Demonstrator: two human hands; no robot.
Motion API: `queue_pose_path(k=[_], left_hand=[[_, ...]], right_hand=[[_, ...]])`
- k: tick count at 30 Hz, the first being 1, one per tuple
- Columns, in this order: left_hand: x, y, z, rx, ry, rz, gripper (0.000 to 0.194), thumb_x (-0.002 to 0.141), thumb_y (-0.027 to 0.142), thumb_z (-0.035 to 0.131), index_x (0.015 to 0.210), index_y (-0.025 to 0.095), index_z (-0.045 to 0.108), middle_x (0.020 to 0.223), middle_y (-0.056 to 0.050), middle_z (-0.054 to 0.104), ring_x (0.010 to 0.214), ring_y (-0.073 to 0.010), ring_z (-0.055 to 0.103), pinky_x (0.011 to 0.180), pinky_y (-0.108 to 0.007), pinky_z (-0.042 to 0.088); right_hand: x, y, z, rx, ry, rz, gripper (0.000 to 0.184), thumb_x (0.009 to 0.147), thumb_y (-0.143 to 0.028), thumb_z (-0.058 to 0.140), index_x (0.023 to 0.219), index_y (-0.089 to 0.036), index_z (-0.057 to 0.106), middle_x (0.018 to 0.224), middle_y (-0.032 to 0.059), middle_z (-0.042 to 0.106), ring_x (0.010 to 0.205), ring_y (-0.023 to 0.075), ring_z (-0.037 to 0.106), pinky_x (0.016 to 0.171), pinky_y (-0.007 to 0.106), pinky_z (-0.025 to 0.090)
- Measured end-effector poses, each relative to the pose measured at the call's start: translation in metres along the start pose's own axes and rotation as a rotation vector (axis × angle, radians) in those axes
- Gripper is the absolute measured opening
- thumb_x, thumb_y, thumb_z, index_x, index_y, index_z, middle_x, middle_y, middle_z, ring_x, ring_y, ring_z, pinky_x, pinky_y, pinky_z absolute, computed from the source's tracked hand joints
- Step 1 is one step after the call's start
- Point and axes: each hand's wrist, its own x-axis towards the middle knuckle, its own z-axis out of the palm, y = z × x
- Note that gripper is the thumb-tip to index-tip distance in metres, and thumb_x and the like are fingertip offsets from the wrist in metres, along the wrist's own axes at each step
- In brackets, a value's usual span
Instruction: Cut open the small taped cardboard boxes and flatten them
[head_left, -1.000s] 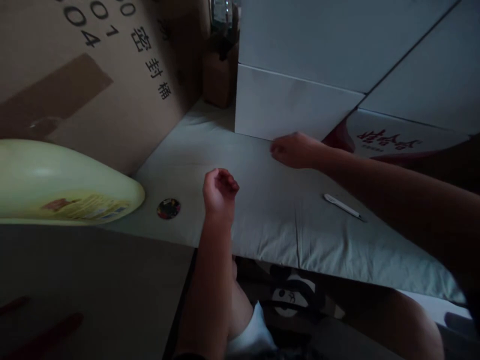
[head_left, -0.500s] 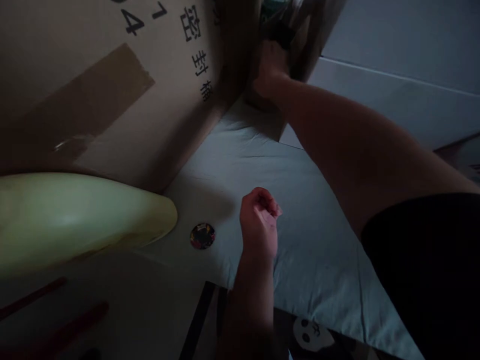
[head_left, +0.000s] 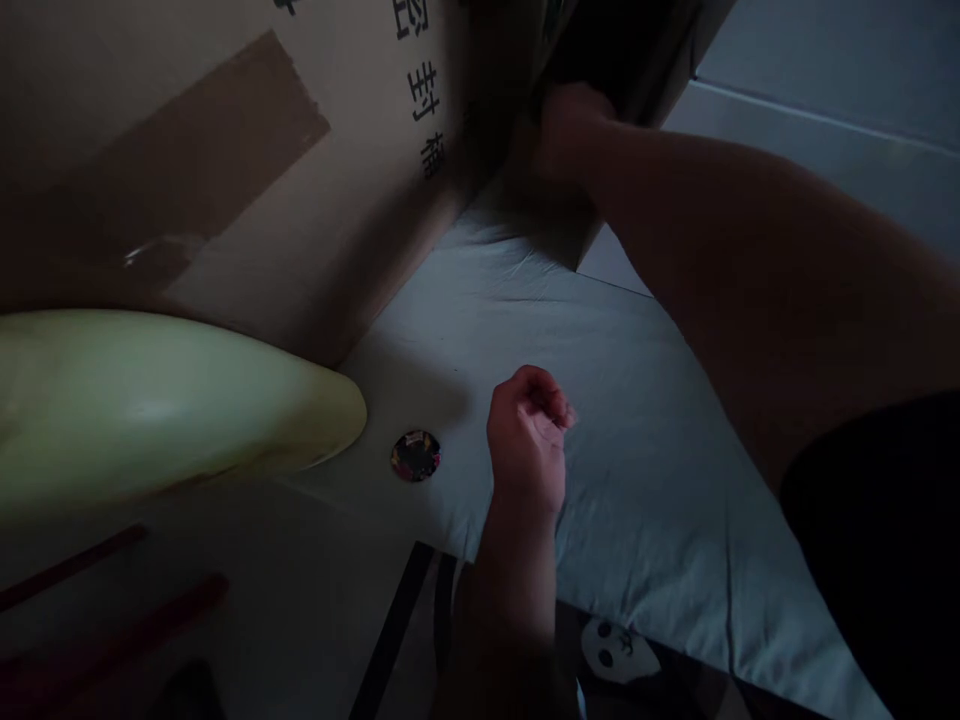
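My left hand (head_left: 531, 425) hovers over a pale grey-green sheet (head_left: 637, 400). Its fingers curl loosely toward the bared palm, and nothing shows inside them. To its left lies a small round disc (head_left: 417, 456) with a dark centre and a coloured, patterned rim. My right hand (head_left: 576, 130) reaches far forward into the dark corner beside an open-looking brown box (head_left: 675, 60). Shadow and the back of the hand hide its fingers, so any hold there cannot be made out.
A big cardboard box (head_left: 225, 230) with black printed characters and brown tape stands at left. Before it lies a smooth pale-green, rounded long object (head_left: 172, 410). Red sticks (head_left: 172, 615) sit lower left. Panda-print dark cloth (head_left: 619, 650) borders the bottom; white panels (head_left: 810, 60) stand right.
My right hand has pushed a little further into the dark corner, and the black item by it no longer shows distinctly. My left hand keeps its curl. The view has shifted slightly.
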Motion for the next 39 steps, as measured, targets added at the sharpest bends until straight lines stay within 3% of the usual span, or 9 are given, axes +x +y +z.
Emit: queue_pose_path(k=[3, 5, 10, 17, 23, 27, 30, 35, 39], left_hand=[[-0.001, 0.006, -0.007, 0.019, 0.046, 0.202, 0.023, 0.08, 0.034, 0.061, 0.063, 0.02, 0.055, 0.057, 0.003, 0.04, 0.053, -0.0114, 0.04, 0.055, -0.024, 0.036], [-0.001, 0.012, -0.01, 0.038, 0.117, 0.382, 0.021, 0.073, 0.037, 0.064, 0.062, 0.021, 0.054, 0.057, 0.003, 0.04, 0.053, -0.0115, 0.041, 0.054, -0.024, 0.035], [-0.026, 0.025, -0.006, 0.064, 0.254, 0.824, 0.031, 0.074, 0.04, 0.061, 0.061, 0.023, 0.038, 0.057, 0.006, 0.025, 0.05, -0.0107, 0.029, 0.052, -0.025, 0.029], [-0.059, 0.01, 0.023, 0.257, 0.081, 0.98, 0.028, 0.09, 0.037, 0.046, 0.066, 0.024, 0.039, 0.06, 0.002, 0.026, 0.054, -0.0158, 0.03, 0.056, -0.03, 0.033], [-0.037, -0.052, 0.05, 0.493, -0.214, 0.858, 0.017, 0.088, 0.04, 0.062, 0.081, 0.025, 0.062, 0.083, -0.002, 0.063, 0.081, -0.0189, 0.062, 0.071, -0.032, 0.05], [-0.03, -0.09, 0.059, 0.947, -0.54, 0.834, 0.042, 0.093, 0.064, 0.066, 0.111, 0.028, 0.077, 0.134, -0.005, 0.076, 0.132, -0.029, 0.067, 0.111, -0.043, 0.054], [-0.034, -0.106, 0.062, 1.063, -0.688, 0.744, 0.046, 0.098, 0.067, 0.06, 0.107, 0.027, 0.082, 0.123, -0.006, 0.082, 0.126, -0.0302, 0.073, 0.111, -0.047, 0.057], [-0.042, -0.125, 0.065, 1.007, -0.604, 0.88, 0.04, 0.1, 0.056, 0.065, 0.086, 0.023, 0.081, 0.096, -0.005, 0.084, 0.114, -0.0268, 0.077, 0.114, -0.048, 0.055], [-0.044, -0.134, 0.059, 0.995, -0.508, 0.94, 0.035, 0.091, 0.057, 0.077, 0.1, 0.023, 0.075, 0.101, -0.005, 0.08, 0.105, -0.0241, 0.076, 0.104, -0.044, 0.058]], right_hand=[[-0.036, -0.029, -0.004, -0.131, -0.075, 0.037, 0.074, 0.091, -0.039, 0.075, 0.146, 0.006, 0.055, 0.137, 0.0163, 0.068, 0.135, 0.0411, 0.064, 0.114, 0.051, 0.051], [-0.071, -0.05, -0.009, -0.158, -0.151, -0.039, 0.08, 0.084, -0.044, 0.081, 0.151, -0.007, 0.056, 0.137, 0.0106, 0.071, 0.131, 0.0386, 0.068, 0.109, 0.049, 0.056], [-0.197, -0.07, -0.038, -0.225, -0.324, -0.228, 0.053, 0.081, -0.041, 0.085, 0.129, -0.022, 0.072, 0.124, 0.005, 0.078, 0.114, 0.0397, 0.076, 0.099, 0.058, 0.064], [-0.388, 0.008, -0.103, -0.361, -0.408, -0.243, 0.015, 0.093, -0.027, 0.07, 0.104, -0.027, 0.08, 0.109, 0.0078, 0.079, 0.105, 0.0327, 0.072, 0.093, 0.055, 0.064], [-0.505, 0.08, -0.128, -0.258, -0.209, -0.375, 0.042, 0.095, -0.007, 0.058, 0.125, -0.027, 0.079, 0.136, 0.0037, 0.077, 0.136, 0.0339, 0.067, 0.112, 0.059, 0.055], [-0.544, 0.114, -0.123, -0.153, -0.123, -0.243, 0.058, 0.095, -0.002, 0.048, 0.142, -0.025, 0.071, 0.152, 0.0055, 0.067, 0.152, 0.0366, 0.054, 0.12, 0.068, 0.046], [-0.554, 0.141, -0.12, 0.056, 0.006, -0.16, 0.059, 0.096, -0.007, 0.047, 0.15, -0.026, 0.064, 0.152, 0.0075, 0.068, 0.156, 0.0345, 0.05, 0.123, 0.065, 0.043], [-0.55, 0.174, -0.115, 0.46, 0.153, -0.217, 0.05, 0.105, -0.041, 0.042, 0.147, -0.024, 0.064, 0.149, 0.0101, 0.069, 0.15, 0.0331, 0.057, 0.13, 0.059, 0.037], [-0.541, 0.168, -0.098, 0.572, 0.313, -0.185, 0.059, 0.102, -0.065, 0.052, 0.141, -0.023, 0.063, 0.135, 0.0114, 0.074, 0.122, 0.0308, 0.073, 0.125, 0.058, 0.044]])
